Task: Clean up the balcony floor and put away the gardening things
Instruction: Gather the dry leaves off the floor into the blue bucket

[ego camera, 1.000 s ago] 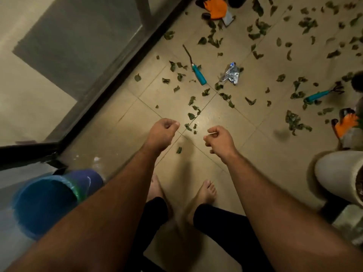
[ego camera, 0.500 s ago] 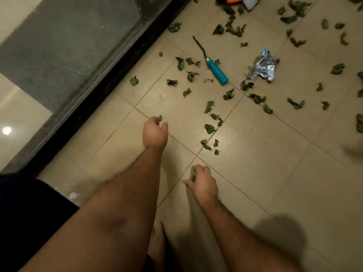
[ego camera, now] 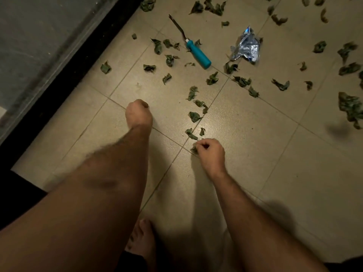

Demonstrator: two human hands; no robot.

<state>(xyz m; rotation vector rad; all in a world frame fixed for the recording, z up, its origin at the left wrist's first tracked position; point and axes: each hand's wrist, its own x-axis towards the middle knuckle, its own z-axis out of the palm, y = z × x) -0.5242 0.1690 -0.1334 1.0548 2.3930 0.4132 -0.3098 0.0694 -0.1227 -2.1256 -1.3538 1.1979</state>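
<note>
1. Right hand (ego camera: 211,152) is low at the floor (ego camera: 255,163), fingers curled and pinching a leaf (ego camera: 194,149) at a tile joint. The leaf looks still on the floor or barely off it; can't tell which.
2. Left hand (ego camera: 139,113) hangs above the floor, fingers curled into a loose fist. Something dark shows at the fingertips, possibly a leaf scrap; can't tell if it holds anything.
3. Progress: early, by my read. Leaves (ego camera: 196,104) are strewn over most of the visible tiles, thickest toward the far and right edges. The nearest tiles by the foot (ego camera: 141,240) show none.
4. Tool (ego camera: 198,54) with a teal handle and metal shaft lies flat on the floor, well beyond both hands, not put away.
5. Wrapper (ego camera: 246,48), crumpled foil, lies just right of the tool, also uncollected.
6. Left to do: gather nearly all the leaves, bin the wrapper, stow the tool. No bin or container in view.
7. Dark door track (ego camera: 78,61) runs along the left; a few leaves sit close to it.
</note>
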